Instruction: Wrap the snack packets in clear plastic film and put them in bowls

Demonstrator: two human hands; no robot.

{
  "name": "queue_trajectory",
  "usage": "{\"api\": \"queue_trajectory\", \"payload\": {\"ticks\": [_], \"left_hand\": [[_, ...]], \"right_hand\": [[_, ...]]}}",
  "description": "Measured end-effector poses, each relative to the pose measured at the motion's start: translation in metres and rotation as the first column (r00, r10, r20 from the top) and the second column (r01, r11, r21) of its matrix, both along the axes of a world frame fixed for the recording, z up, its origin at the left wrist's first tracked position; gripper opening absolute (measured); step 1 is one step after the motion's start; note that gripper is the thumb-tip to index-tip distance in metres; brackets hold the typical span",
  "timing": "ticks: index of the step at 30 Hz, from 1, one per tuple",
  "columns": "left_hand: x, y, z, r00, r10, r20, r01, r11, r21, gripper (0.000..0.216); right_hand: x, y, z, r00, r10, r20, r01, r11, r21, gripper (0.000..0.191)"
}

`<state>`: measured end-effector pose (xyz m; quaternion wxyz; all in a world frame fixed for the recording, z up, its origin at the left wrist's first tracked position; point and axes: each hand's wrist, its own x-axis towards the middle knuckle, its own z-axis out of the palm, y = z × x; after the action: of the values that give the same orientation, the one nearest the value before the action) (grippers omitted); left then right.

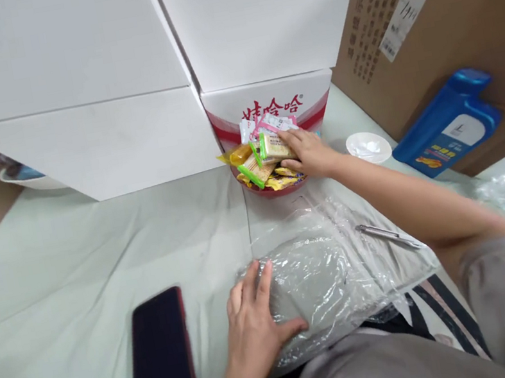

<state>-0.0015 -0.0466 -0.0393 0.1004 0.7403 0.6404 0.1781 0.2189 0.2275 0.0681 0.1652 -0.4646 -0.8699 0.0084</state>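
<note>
My left hand (256, 322) lies flat, fingers apart, on the near left edge of a clear plastic bag (329, 266) spread on the pale green cloth. My right hand (307, 150) reaches out to a red bowl (277, 190) heaped with small wrapped snacks (261, 168). Its fingers rest on a yellowish packet with a green end (274, 146) at the top of the heap. Whether they grip the packet I cannot make out.
A dark phone (162, 355) lies left of my left hand. A metal pen (388, 235) rests on the bag's right part. A small white dish (368, 147), a blue container (449, 125), white boxes (85, 101) and a brown carton (436, 13) stand behind.
</note>
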Motion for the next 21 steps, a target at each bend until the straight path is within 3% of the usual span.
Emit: {"api": "queue_trajectory", "payload": {"ticks": [3,5,7,9,12,14,17,19,21], "left_hand": [[0.0,0.001,0.003,1.0,-0.005,-0.022,0.005,1.0,-0.014,0.114],[0.002,0.002,0.008,0.999,-0.018,-0.046,0.017,0.999,-0.033,0.113],[0.005,0.005,0.016,0.996,-0.032,-0.082,0.026,0.997,-0.068,0.112],[0.009,0.009,0.024,0.991,-0.039,-0.131,0.025,0.994,-0.109,0.11],[0.009,0.016,0.033,0.979,-0.044,-0.197,0.013,0.988,-0.157,0.102],[0.002,0.019,0.036,0.977,-0.034,-0.213,0.002,0.988,-0.152,0.094],[-0.016,0.017,0.04,0.988,-0.013,-0.156,0.003,0.998,-0.066,0.077],[-0.028,0.009,0.045,0.998,-0.029,-0.063,0.032,0.999,0.042,0.057],[-0.035,-0.004,0.051,0.991,-0.131,0.024,0.127,0.984,0.128,0.042]], "right_hand": [[0.009,-0.047,0.012,0.987,0.078,-0.138,-0.051,0.981,0.187,0.054],[0.015,-0.09,0.013,0.961,0.205,-0.187,-0.163,0.962,0.218,0.037],[0.019,-0.128,-0.001,0.913,0.382,-0.143,-0.367,0.923,0.119,0.034],[0.023,-0.15,-0.028,0.867,0.498,-0.009,-0.498,0.867,-0.025,0.047],[0.034,-0.152,-0.069,0.911,0.376,0.166,-0.346,0.92,-0.184,0.072],[0.044,-0.143,-0.082,0.94,0.267,0.212,-0.223,0.951,-0.213,0.077],[0.061,-0.139,-0.073,0.964,0.22,0.151,-0.191,0.964,-0.188,0.07],[0.071,-0.15,-0.055,0.968,0.248,0.027,-0.24,0.956,-0.166,0.062],[0.082,-0.169,-0.037,0.941,0.317,-0.121,-0.334,0.927,-0.171,0.058]]}}
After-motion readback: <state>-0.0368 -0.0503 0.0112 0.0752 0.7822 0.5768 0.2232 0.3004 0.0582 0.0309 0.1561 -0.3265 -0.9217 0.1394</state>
